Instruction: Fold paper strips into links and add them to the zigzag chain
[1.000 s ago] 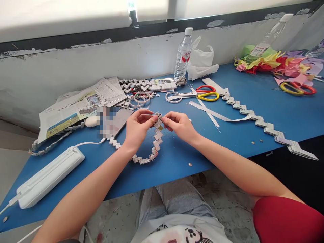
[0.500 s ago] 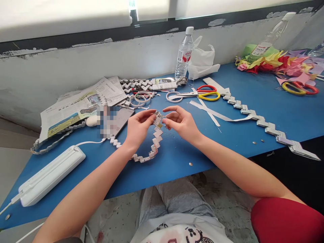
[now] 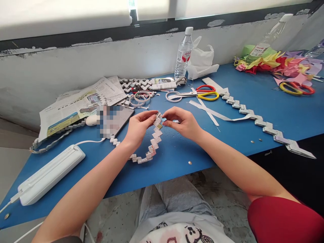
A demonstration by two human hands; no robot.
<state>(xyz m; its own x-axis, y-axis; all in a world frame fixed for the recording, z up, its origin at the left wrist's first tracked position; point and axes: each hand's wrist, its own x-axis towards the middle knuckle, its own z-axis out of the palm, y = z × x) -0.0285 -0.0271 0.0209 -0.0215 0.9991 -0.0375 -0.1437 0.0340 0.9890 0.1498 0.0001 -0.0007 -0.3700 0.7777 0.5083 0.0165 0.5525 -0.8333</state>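
A zigzag chain of folded newspaper strips [image 3: 153,147] curves over the blue table in front of me. My left hand [image 3: 140,127] pinches its upper end between thumb and fingers. My right hand [image 3: 180,120] is closed at the other side of that end, thumb and index finger pressed on a small light-blue piece of folded paper [image 3: 163,119] at the chain's edge. The right hand's remaining fingers are curled in. Part of the chain passes behind my left wrist.
Scissors [image 3: 206,93], tape rolls [image 3: 141,98] and cut paper strips lie beyond my hands. A longer folded chain [image 3: 255,118] stretches right. Newspapers [image 3: 76,104], a phone and a white power strip [image 3: 52,175] sit left. A water bottle [image 3: 184,54] stands by the wall.
My right hand has closed its thumb and index finger on the light-blue paper piece at the chain's end. The left hand keeps its pinch; the view shifts slightly.
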